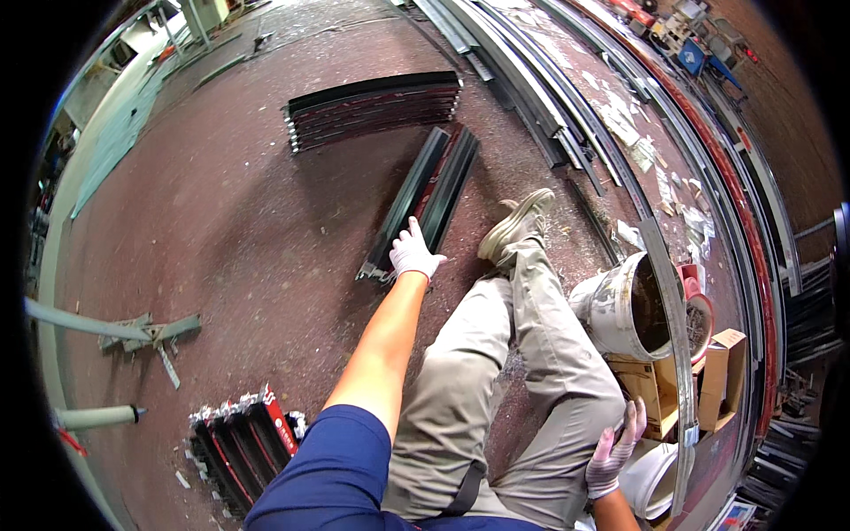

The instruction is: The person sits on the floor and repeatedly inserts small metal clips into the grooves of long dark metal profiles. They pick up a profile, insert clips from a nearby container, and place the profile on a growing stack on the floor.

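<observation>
My left hand (413, 254), in a pale work glove, reaches forward over the near end of a bundle of dark metal profiles (452, 181). Its index finger is stretched out along the bundle and the thumb sticks out to the right; nothing shows in its grasp. A red strip runs between the dark profiles. Beside my right knee, my right hand (611, 456), also gloved, has its fingers extended and apart and holds nothing. Just beyond the bundle lies a stack of dark profiles (376, 104) with silvery ends.
Another profile bundle (239, 451) lies at the lower left. To my right stand a stained white bucket (611, 305), a cardboard box (722, 380) and a second white bucket (651, 482), with a long metal bar (670, 327) across them. Long profiles (522, 80) line the right side.
</observation>
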The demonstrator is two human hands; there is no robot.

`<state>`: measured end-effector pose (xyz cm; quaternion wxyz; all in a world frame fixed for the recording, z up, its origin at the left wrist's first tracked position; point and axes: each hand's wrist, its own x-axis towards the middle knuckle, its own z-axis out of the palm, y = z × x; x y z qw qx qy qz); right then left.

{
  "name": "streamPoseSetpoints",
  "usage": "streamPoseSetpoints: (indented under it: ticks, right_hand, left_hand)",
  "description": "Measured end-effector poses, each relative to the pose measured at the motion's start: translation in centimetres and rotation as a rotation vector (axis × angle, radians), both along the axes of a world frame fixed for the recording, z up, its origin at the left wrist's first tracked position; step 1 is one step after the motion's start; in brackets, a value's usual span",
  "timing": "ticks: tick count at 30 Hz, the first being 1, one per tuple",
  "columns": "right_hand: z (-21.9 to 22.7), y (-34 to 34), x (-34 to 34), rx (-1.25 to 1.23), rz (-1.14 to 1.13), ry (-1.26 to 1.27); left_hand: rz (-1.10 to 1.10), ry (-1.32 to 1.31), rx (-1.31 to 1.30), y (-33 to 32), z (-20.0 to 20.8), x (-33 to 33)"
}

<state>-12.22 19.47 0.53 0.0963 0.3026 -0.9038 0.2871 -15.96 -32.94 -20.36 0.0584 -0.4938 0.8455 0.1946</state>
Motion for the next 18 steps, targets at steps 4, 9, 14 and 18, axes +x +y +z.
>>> streamPoseSetpoints:
  ticks: [4,9,14,18]
  right_hand:
    - [0.5,-0.4,-0.5,0.018,-0.004,-0.013]
    - [0.6,-0.1,-0.7,0.017,-0.016,-0.023]
    - [-0.2,0.5,-0.4,-0.052,0.014,-0.027]
    - [-0.3,0.5,0.0,-0.109,0.045,0.010]
  left_hand:
    - [0.055,-0.135,0.015,-0.8,-0.1,-3.1]
    - [0.071,-0.116,0.011,-1.4,1.1,-2.7]
    - [0.097,0.044,0.155,-1.4,4.7,-0.3]
    - [0.053,0.382,0.237,-0.8,4.7,5.8]
